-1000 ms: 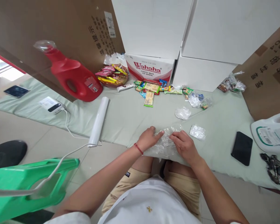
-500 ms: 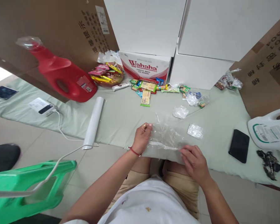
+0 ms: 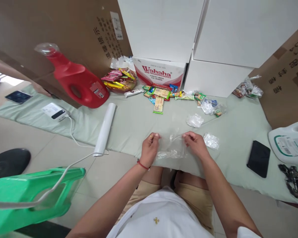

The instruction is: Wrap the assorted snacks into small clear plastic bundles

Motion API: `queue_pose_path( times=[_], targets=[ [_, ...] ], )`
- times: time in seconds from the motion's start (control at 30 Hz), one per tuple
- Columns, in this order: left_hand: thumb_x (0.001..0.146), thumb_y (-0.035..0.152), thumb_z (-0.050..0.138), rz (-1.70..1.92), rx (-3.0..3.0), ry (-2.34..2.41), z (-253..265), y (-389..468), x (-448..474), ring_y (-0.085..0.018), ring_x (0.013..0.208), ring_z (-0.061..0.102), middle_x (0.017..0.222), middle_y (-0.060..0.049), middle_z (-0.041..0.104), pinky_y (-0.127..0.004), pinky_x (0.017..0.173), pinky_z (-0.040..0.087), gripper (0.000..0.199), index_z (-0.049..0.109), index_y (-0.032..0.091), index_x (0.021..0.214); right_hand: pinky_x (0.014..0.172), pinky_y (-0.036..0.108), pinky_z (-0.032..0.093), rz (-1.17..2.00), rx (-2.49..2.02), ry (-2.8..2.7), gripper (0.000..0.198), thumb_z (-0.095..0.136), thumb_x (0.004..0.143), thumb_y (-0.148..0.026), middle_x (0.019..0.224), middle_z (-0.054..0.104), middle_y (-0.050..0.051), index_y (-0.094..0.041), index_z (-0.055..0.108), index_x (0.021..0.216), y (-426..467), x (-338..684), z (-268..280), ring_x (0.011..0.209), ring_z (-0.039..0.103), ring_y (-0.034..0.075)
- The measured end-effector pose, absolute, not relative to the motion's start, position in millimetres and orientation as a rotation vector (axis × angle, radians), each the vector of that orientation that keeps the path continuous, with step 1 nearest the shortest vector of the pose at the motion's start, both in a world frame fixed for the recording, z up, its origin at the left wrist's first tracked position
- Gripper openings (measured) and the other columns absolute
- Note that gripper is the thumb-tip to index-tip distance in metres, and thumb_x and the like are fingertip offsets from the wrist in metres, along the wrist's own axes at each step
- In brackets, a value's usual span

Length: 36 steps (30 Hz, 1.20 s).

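Between my two hands a clear plastic bag (image 3: pixel 172 145) is stretched over the front edge of the green cloth. My left hand (image 3: pixel 150 147) pinches its left side, and my right hand (image 3: pixel 194 142) pinches its upper right side. A folded clear plastic bag (image 3: pixel 211 141) lies just right of my right hand. Beyond it sits a crumpled clear plastic bag (image 3: pixel 195 120). Farther back, several wrapped snacks (image 3: pixel 159 104) lie in a loose row before the Wahaha carton (image 3: pixel 159 71).
At the left are a red jug (image 3: pixel 76 79), a white roll (image 3: pixel 104 129), a white device (image 3: pixel 55 111) with a cable, and a green stool (image 3: pixel 37 185). Rightward lie a black phone (image 3: pixel 258 158), keys (image 3: pixel 293 178) and a white jug (image 3: pixel 290 142). A basket of snacks (image 3: pixel 119 81) stands behind.
My right hand has moved up and inward from the bag's lower right corner to its upper right side. My left hand still pinches the left side. A person's arm now shows at the far left.
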<state>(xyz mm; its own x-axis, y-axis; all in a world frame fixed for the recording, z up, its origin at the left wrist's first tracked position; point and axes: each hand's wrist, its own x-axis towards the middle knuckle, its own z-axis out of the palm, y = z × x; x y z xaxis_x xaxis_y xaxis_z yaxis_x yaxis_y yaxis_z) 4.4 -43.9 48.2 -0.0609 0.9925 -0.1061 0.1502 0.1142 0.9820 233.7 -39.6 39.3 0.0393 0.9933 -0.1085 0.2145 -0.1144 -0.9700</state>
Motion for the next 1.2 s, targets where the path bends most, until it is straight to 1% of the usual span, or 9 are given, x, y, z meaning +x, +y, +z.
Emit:
queue_pose_path(
  times=[0.23, 0.37, 0.47, 0.6, 0.7, 0.83, 1.0, 1.1, 1.2],
  targets=[
    [0.093, 0.054, 0.046, 1.089, 1.023, 1.718, 21, -48, -36, -0.014, 0.054, 0.046, 0.061, 0.006, 0.046, -0.027, 0.055, 0.039, 0.032, 0.050, 0.023, 0.086, 0.035, 0.022, 0.027, 1.062, -1.604, -0.712, 0.041, 0.074, 0.074, -0.059, 0.057, 0.051, -0.006, -0.019, 0.063, 0.078, -61, 249, 17, 0.040, 0.041, 0.009],
    [0.085, 0.030, 0.059, 1.348, 1.518, 2.017, 45, -63, -46, -0.022, 0.088, 0.059, 0.096, -0.007, 0.061, -0.036, 0.077, 0.049, 0.019, 0.055, 0.020, 0.101, 0.035, 0.024, 0.025, 1.083, -1.625, -0.745, 0.039, 0.073, 0.076, -0.057, 0.050, 0.042, -0.009, -0.020, 0.064, 0.077, -64, 250, 18, 0.038, 0.038, 0.009],
    [0.087, 0.015, 0.050, 1.318, 2.212, 1.548, 64, -72, -36, -0.022, 0.093, 0.061, 0.100, -0.009, 0.065, -0.039, 0.082, 0.049, 0.020, 0.062, 0.022, 0.101, 0.038, 0.024, 0.027, 1.083, -1.647, -0.801, 0.038, 0.073, 0.076, -0.057, 0.051, 0.043, -0.009, -0.019, 0.065, 0.077, -61, 247, 24, 0.039, 0.039, 0.009],
    [0.090, 0.015, 0.046, 0.731, 2.642, 1.060, 56, -49, -9, -0.023, 0.104, 0.066, 0.113, -0.011, 0.072, -0.042, 0.090, 0.048, 0.029, 0.069, 0.022, 0.107, 0.039, 0.025, 0.026, 1.102, -1.680, -0.862, 0.037, 0.072, 0.077, -0.056, 0.049, 0.043, -0.009, -0.020, 0.066, 0.078, -59, 248, 29, 0.040, 0.038, 0.009],
    [0.098, 0.022, 0.040, 0.471, 2.501, 1.460, 31, -10, 2, -0.027, 0.133, 0.054, 0.140, -0.012, 0.063, -0.051, 0.109, 0.040, 0.036, 0.068, 0.020, 0.121, 0.040, 0.024, 0.025, 1.132, -1.677, -0.854, 0.038, 0.074, 0.074, -0.057, 0.048, 0.044, -0.008, -0.020, 0.066, 0.078, -64, 257, 29, 0.040, 0.038, 0.009],
    [0.104, 0.033, 0.033, 0.251, 2.518, 1.424, 8, 32, 5, -0.024, 0.147, 0.041, 0.159, -0.007, 0.046, -0.053, 0.121, 0.026, 0.046, 0.054, 0.025, 0.144, 0.037, 0.023, 0.019, 1.234, -1.675, -0.692, 0.048, 0.080, 0.064, -0.063, 0.051, 0.045, -0.008, -0.020, 0.063, 0.078, -79, 273, 32, 0.039, 0.032, 0.007],
    [0.105, 0.043, 0.030, 0.173, 2.641, 1.349, -1, 42, 3, -0.026, 0.154, 0.028, 0.166, -0.006, 0.035, -0.057, 0.124, 0.019, 0.053, 0.044, 0.027, 0.154, 0.040, 0.021, 0.018, 1.518, -1.676, -0.723, 0.064, 0.082, 0.065, -0.062, 0.080, 0.070, 0.002, -0.020, 0.064, 0.109, -101, 283, 41, 0.043, 0.032, 0.005],
    [0.105, 0.046, 0.028, 0.170, 2.660, 1.343, -2, 40, 0, -0.026, 0.154, 0.027, 0.167, -0.006, 0.032, -0.057, 0.124, 0.018, 0.055, 0.042, 0.028, 0.155, 0.045, 0.021, 0.026, 1.554, -1.713, -0.941, 0.054, 0.084, 0.064, -0.057, 0.071, 0.066, 0.000, -0.017, 0.068, 0.098, -118, 294, 39, 0.047, 0.037, 0.006],
    [0.105, 0.049, 0.028, 0.165, 2.665, 1.367, -2, 40, -4, -0.028, 0.155, 0.025, 0.167, -0.005, 0.031, -0.060, 0.124, 0.016, 0.055, 0.040, 0.031, 0.156, 0.053, 0.024, 0.037, 1.409, -1.830, -1.191, 0.043, 0.072, 0.077, -0.060, 0.066, 0.063, 0.000, -0.018, 0.069, 0.084, -134, 316, 42, 0.056, 0.050, 0.012]
  ],
)
